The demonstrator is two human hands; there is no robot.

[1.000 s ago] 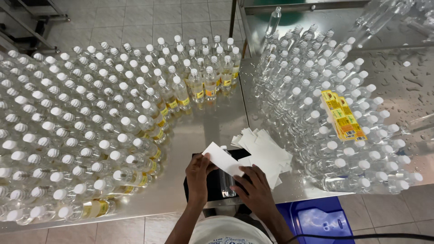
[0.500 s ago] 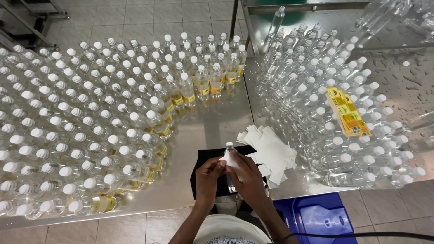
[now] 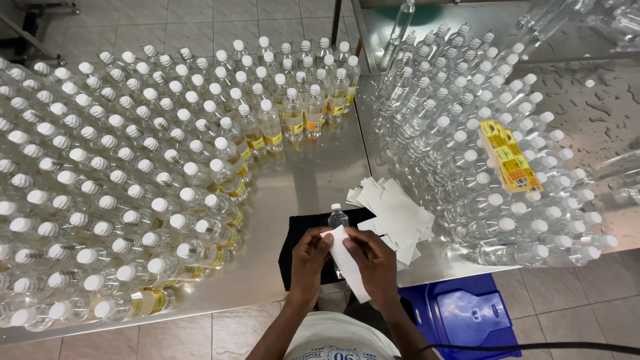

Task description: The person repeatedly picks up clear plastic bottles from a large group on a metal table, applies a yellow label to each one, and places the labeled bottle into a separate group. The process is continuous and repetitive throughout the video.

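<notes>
A brushed steel surface [image 3: 313, 180] carries a great crowd of small clear plastic bottles with white ribbed caps. On the left, the upright bottles [image 3: 100, 193] stand in close rows, and those along the near and right edges of that crowd wear yellow labels round their bodies. On the right, another mass of bare bottles [image 3: 480, 147] lies stacked on a wetter stretch of steel, with a strip of yellow printed labels [image 3: 510, 157] resting on top of it.

Near the middle of the near edge lies a flat black mat [image 3: 297, 243]. A single clear bottle [image 3: 338, 217] stands on the mat, its white cap toward the far side, its lower part hidden behind the hands. Just right of the mat sits a loose fan of white paper backing slips [image 3: 393, 213], smooth and rectangular, overlapping one another.

The left hand [image 3: 308, 257] is curled with thumb and fingers pinched on the left edge of a white label sheet [image 3: 347, 263]. The right hand [image 3: 375, 260] is closed on the same sheet from the right, fingers pressing its upper part. The sheet hangs between the two hands as a long narrow strip, slanting near and to the right, directly in front of the single bottle and touching both hands.

On the tiled floor to the near right lies a glossy blue plastic tray [image 3: 460, 317].
</notes>
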